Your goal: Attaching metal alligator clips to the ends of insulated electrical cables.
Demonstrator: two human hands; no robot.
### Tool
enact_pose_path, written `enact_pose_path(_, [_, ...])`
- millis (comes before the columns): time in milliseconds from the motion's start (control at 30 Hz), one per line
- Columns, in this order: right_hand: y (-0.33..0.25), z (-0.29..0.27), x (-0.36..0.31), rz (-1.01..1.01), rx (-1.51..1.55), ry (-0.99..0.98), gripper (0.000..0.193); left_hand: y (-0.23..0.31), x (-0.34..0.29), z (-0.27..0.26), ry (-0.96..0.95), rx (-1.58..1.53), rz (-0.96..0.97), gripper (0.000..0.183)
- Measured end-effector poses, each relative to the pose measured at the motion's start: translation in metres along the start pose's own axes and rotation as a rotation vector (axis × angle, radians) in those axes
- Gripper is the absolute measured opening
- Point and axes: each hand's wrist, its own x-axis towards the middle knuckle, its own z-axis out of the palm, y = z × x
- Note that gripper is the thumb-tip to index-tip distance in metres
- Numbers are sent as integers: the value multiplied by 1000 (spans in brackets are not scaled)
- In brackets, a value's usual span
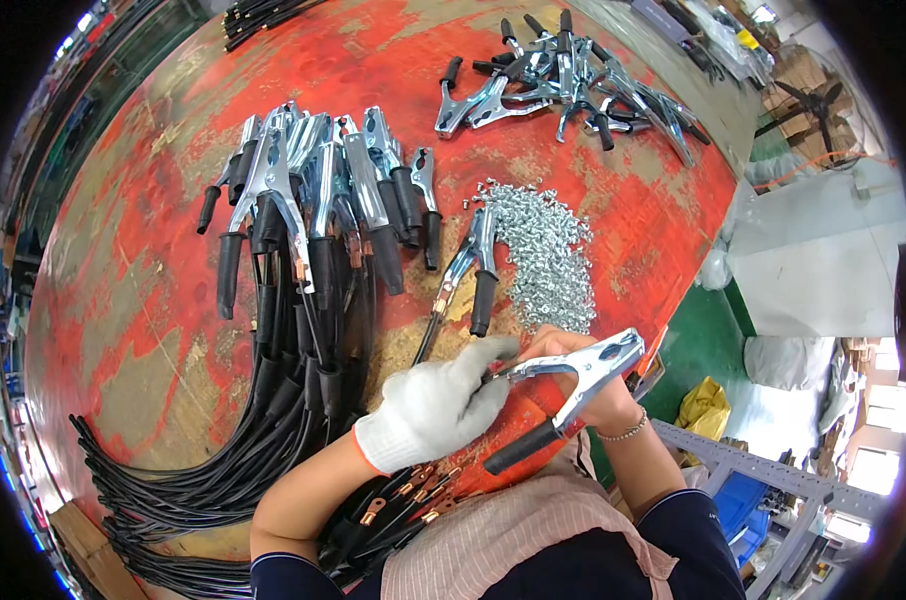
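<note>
A silver metal spring clamp (603, 362) with a black handle sleeve (523, 447) is held in front of me, its jaws pointing up and to the right. My left hand (438, 402), in a white knit glove with an orange cuff edge, closes around the end of its upper handle. The glove hides whether a cable is also in that grip. Bare and with a bracelet at its wrist, my right hand (601, 395) supports the clamp from behind, partly hidden by it. Just beyond my hands lies another clamp (470, 262) joined to a black cable, beside a heap of small metal screws (546, 255).
A bundle of clamps (325, 185) on black cables (203, 450) spreads over the left of the worn red table (153, 260). More loose clamps (563, 85) lie piled at the far right. Copper cable lugs (373, 508) rest by my apron. A grey metal frame (773, 465) stands at the right.
</note>
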Motion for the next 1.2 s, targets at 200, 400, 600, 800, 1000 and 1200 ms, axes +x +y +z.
enact_pose_path(200, [8, -18, -1, -25, -355, 213, 15, -7, 3, 0, 162, 273, 253, 40])
enact_pose_path(400, [23, -17, 9, -371, -985, 211, 12, -18, 6, 0, 104, -1139, -347, 40])
enact_pose_path(600, [34, -14, 17, -447, -1151, 303, 13, -25, 6, -5, 75, -1258, -385, 42])
enact_pose_path(800, [33, -10, 22, -472, -1188, 304, 14, -28, 4, -1, 92, -1219, -344, 48])
enact_pose_path(1000, [30, -13, 25, -468, -1183, 249, 14, -35, 3, 11, 116, -977, -302, 40])
enact_pose_path(1200, [17, -18, 34, -574, -1201, 223, 18, -15, 0, 2, 132, -851, -260, 38])
